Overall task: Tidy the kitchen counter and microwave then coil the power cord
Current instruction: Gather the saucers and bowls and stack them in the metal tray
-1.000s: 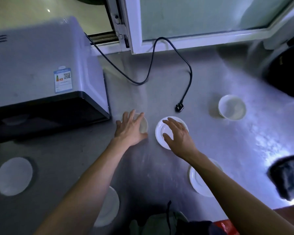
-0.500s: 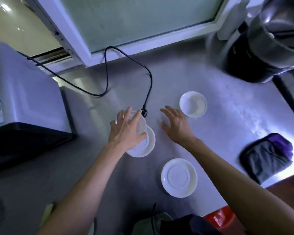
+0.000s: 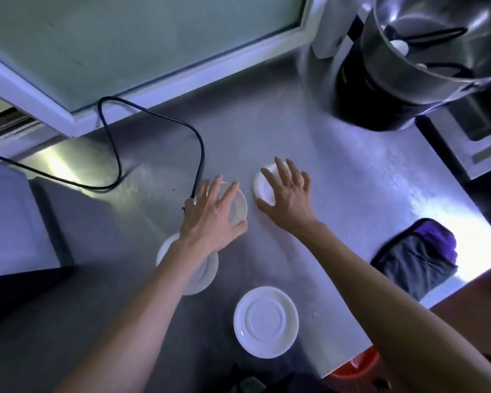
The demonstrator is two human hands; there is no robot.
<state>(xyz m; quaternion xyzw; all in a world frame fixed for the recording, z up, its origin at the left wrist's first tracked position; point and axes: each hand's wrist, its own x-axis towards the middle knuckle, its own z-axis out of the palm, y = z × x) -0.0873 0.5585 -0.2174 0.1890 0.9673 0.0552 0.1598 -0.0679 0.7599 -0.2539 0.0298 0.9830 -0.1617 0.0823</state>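
Observation:
On the steel counter (image 3: pixel 338 171), my left hand (image 3: pixel 213 214) grips a small white bowl (image 3: pixel 237 204) from above, with the fingers over its far rim and the thumb at its near edge. My right hand (image 3: pixel 288 197) is spread with straight fingers over a second small white bowl (image 3: pixel 262 185). One white saucer (image 3: pixel 207 268) lies partly under my left forearm. Another saucer (image 3: pixel 266 321) lies in front of it. The black power cord (image 3: pixel 201 154) loops from the back left, and its end is hidden under my left hand. The microwave (image 3: pixel 6 217) stands at the left.
A dark grey and purple cloth (image 3: pixel 417 262) lies near the counter's right front edge. A large steel pot on a black base (image 3: pixel 423 58) stands at the back right. A window frame (image 3: pixel 182 72) runs along the back. Something red (image 3: pixel 357 364) shows below the front edge.
My view swung to the right. My left hand carried the small bowl rightwards, close to the plug. My right hand left the saucer and reached over the far small bowl.

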